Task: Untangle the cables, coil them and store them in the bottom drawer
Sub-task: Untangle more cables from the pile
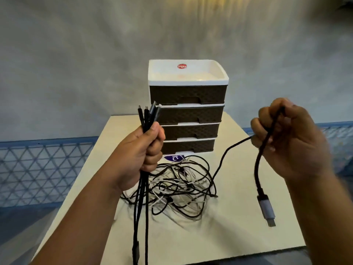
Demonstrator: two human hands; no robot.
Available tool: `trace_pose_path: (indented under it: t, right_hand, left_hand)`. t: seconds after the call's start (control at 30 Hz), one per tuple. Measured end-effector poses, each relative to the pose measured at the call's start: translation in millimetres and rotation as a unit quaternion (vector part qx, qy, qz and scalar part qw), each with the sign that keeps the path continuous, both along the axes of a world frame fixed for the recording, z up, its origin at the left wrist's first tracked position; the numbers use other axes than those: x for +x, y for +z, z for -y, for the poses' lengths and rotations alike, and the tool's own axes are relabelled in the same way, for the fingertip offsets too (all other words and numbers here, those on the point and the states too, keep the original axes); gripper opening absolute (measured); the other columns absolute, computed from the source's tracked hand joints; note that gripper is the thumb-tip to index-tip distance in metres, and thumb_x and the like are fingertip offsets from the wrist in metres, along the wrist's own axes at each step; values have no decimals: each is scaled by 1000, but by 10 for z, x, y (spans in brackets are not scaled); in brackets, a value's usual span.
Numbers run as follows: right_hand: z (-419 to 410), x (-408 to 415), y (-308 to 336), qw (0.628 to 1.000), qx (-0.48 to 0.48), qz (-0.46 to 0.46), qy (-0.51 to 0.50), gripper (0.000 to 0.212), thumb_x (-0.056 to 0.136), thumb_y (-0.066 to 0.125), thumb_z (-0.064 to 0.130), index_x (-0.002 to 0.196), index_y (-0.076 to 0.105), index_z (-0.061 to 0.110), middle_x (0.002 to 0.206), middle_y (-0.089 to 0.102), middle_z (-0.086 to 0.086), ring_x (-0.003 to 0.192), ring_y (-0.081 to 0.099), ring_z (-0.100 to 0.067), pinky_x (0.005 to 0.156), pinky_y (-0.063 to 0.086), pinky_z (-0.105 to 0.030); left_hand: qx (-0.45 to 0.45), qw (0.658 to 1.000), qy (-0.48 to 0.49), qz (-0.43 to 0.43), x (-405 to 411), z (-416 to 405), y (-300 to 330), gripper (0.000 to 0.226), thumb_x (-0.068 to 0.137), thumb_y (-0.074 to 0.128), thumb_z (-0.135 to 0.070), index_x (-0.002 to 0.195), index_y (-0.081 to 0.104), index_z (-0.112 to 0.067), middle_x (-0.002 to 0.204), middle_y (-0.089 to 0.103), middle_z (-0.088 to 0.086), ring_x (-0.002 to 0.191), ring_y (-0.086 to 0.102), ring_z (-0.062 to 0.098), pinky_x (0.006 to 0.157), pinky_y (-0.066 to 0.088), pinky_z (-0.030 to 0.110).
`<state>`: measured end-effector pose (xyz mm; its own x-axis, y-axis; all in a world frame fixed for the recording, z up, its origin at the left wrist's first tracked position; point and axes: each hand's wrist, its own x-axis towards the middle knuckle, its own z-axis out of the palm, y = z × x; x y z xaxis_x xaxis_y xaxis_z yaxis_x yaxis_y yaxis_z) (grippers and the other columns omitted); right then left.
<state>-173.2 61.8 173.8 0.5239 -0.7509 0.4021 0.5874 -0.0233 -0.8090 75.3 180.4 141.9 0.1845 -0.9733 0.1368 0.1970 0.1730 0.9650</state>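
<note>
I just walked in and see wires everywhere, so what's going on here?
A person is sorting out cables at a pale tabletop. The left hand grips a bundle of black braided cables, connector ends pointing up. The right hand pinches another black cable whose grey USB plug dangles below. A tangled heap of black and white cables lies on the table before a white-and-brown four-drawer plastic organiser. All its drawers look closed, so nothing is stored yet.
</note>
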Motion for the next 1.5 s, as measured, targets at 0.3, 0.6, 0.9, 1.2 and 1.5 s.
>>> trace_pose_path:
  t: [0.3,0.6,0.9,1.2,1.5]
  right_hand:
    - [-461,-382,7,991,-53,-68,98,26,95,43,30,72,42,17,61,29,2,50,34,-13,42,26,-21]
    - [-921,-864,-659,854,-164,-423,253,18,99,56,25,92,59,9,86,60,-12,73,61,-11,58,55,-34]
    - [-999,-764,-564,833,-303,-461,-44,30,85,65,54,98,61,27,99,66,12,91,63,-6,80,54,-35]
    - [-1436,-409,-1226,934,-154,-305,108,26,101,51,33,81,51,15,53,49,5,48,51,-14,53,43,-26]
    - [-1331,-456,-1677,903,-169,-366,151,28,102,46,35,87,53,13,76,64,-4,81,68,-18,84,49,-32]
  left_hand:
    - [-21,998,48,27,-866,-241,172,26,97,43,-38,85,50,-16,54,25,-7,44,16,6,39,14,18]
    - [-34,997,70,20,-1364,-409,446,35,103,38,-38,72,38,-22,53,21,-7,41,14,5,35,16,14]
    - [-37,994,97,-28,-1682,-480,461,41,103,38,-42,67,33,-23,52,17,-7,45,7,8,39,9,19]
    - [-102,984,103,-102,-1741,-474,517,44,102,35,-51,66,33,-25,49,19,-10,38,12,3,36,11,16]
    - [-137,973,124,-140,-1571,-485,226,34,105,31,-43,93,53,-19,59,30,-9,43,16,2,36,16,15]
